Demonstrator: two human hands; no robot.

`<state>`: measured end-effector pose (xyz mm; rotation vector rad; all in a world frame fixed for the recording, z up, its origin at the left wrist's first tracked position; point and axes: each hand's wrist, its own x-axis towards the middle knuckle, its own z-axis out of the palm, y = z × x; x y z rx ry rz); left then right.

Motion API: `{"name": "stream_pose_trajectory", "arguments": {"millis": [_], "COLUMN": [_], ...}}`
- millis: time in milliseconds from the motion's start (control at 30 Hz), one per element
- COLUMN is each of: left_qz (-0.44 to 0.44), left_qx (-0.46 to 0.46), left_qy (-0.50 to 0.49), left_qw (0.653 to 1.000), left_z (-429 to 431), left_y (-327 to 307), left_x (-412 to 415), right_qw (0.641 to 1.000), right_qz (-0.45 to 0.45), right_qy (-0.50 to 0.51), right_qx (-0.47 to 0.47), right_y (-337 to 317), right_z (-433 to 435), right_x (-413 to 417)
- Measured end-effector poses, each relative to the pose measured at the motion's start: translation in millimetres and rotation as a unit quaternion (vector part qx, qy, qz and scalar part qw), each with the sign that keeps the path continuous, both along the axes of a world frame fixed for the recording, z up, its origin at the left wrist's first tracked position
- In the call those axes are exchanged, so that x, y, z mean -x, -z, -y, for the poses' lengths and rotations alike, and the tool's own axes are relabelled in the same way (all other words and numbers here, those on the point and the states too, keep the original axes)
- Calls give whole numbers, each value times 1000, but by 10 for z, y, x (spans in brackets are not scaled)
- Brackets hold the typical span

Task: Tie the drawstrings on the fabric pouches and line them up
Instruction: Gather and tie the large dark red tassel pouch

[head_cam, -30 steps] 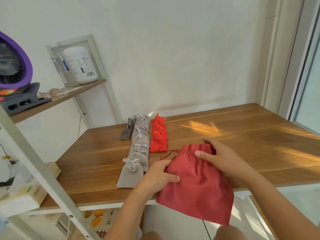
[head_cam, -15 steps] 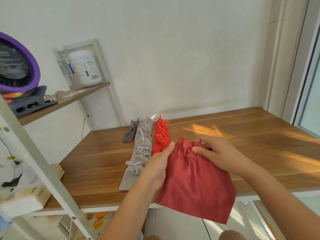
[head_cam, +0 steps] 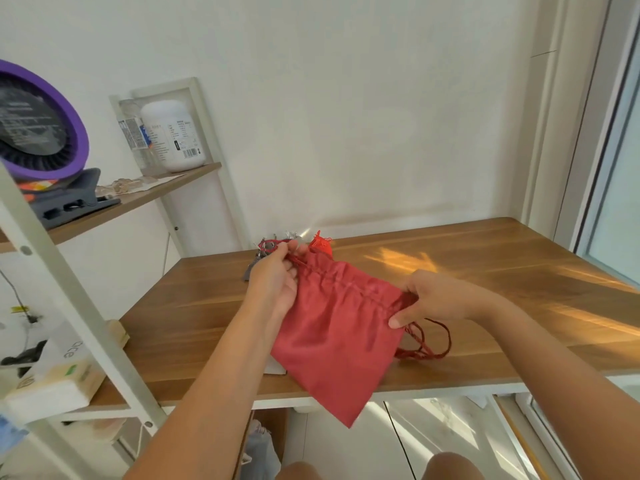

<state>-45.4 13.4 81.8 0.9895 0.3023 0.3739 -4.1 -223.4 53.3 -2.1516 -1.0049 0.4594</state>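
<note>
While small pouches (head_cam: 320, 241) are sitting at the back of the desk (head_cam: 485, 271), the red pouch (head_cam: 337, 337) is hanging above its near edge, mouth not yet closed. The left hand (head_cam: 275, 285) and right hand (head_cam: 441, 299) are each keeping a pinching grip on its drawstring (head_cam: 427, 344), so tying is barely starting.

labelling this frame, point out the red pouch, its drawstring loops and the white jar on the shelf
red pouch (head_cam: 332, 341), head view, middle of the fabric
drawstring loops (head_cam: 423, 351), head view, lower bend of the cords
white jar (head_cam: 171, 133), head view, labelled front
</note>
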Motion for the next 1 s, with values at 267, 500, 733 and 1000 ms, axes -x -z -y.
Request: {"name": "stream_pose_trajectory", "arguments": {"millis": [267,500,733,1000], "left_qz": [6,5,-35,-52], "left_qx": [6,8,94,-149], "left_qy": [-35,-102,-102,-39], "left_qw": [999,995,990,987], "left_z": [-331,-565,-777,-787], "left_y": [117,243,365,372], "left_x": [69,81,130,248], "right_qw": [994,986,976,900], "right_qz": [-36,-68,-165,-246], "right_qy": [87,149,119,214], "right_qx": [-62,7,-79,-290], "right_y": [45,142,257,379], "right_z": [58,185,226,329], "right_x": [-100,-226,-212,-277]}}
